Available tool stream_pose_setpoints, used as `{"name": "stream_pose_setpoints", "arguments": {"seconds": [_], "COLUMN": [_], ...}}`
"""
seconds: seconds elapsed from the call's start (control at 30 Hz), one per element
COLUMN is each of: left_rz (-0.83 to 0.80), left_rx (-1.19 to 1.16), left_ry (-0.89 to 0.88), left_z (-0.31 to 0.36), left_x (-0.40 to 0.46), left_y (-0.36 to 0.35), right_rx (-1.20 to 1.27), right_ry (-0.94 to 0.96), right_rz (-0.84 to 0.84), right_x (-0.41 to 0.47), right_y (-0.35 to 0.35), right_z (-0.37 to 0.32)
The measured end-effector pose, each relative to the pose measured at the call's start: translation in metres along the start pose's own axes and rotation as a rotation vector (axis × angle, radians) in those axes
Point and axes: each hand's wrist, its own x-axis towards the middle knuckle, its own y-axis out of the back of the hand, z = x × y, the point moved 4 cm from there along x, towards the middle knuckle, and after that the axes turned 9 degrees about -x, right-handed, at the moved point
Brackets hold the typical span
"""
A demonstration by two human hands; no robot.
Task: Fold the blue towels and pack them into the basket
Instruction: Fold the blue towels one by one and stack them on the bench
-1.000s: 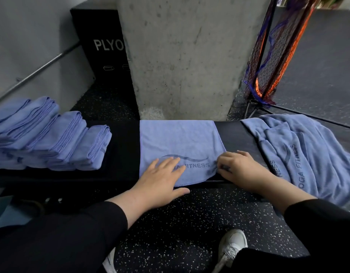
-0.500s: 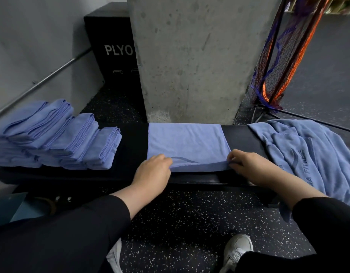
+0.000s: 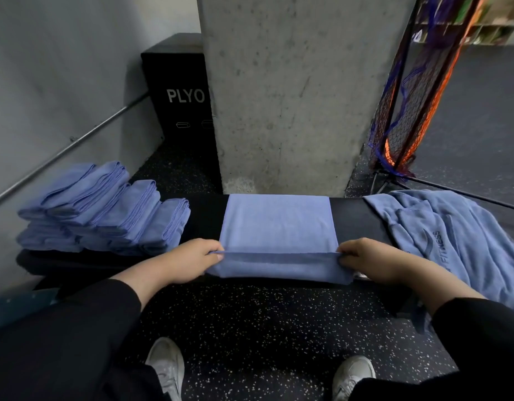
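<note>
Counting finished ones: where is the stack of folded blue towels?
The stack of folded blue towels sits at the black bench's left end, left of the left hand.

On the bench (image 3: 203,218), folded towels (image 3: 105,206) lie left, one towel (image 3: 276,224) centre, unfolded towels (image 3: 452,235) right.

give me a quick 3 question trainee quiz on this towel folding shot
1. True or false: both hands grip the towel lying across the bench.
2. Where is the stack of folded towels? A) on the bench's left end B) on the floor C) in a basket
3. What word is printed on the black box behind the bench?

Key:
1. True: the left hand and right hand pinch its near corners.
2. A
3. PLYO
</note>
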Motion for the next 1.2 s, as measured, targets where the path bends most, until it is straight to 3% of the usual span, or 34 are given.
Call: {"name": "stream_pose_setpoints", "arguments": {"seconds": [0.13,0.43,0.6,0.73,1.0,1.2], "left_rz": [-0.111,0.372,0.508,0.354,0.193,-0.052], "left_rx": [-0.204,-0.254,-0.115,0.109,0.243,0.391], "left_ry": [0.079,0.024,0.023,0.012,0.052,0.092], "left_z": [-0.008,0.017,0.017,0.009,0.014,0.021], "left_x": [-0.006,0.044,0.079,0.102,0.106,0.078], "left_y": [0.004,0.044,0.053,0.040,0.030,0.021], "right_rx": [0.191,0.300,0.302,0.269,0.018,-0.031], "right_ry": [-0.006,-0.158,-0.203,-0.242,-0.260,-0.236], "right_rz": [-0.130,0.347,0.366,0.272,0.126,-0.161], "right_x": [-0.010,0.035,0.072,0.095,0.104,0.075], "right_y": [0.006,0.041,0.041,0.028,0.023,0.012], "right_z": [-0.011,-0.019,-0.020,-0.009,-0.017,-0.026]}}
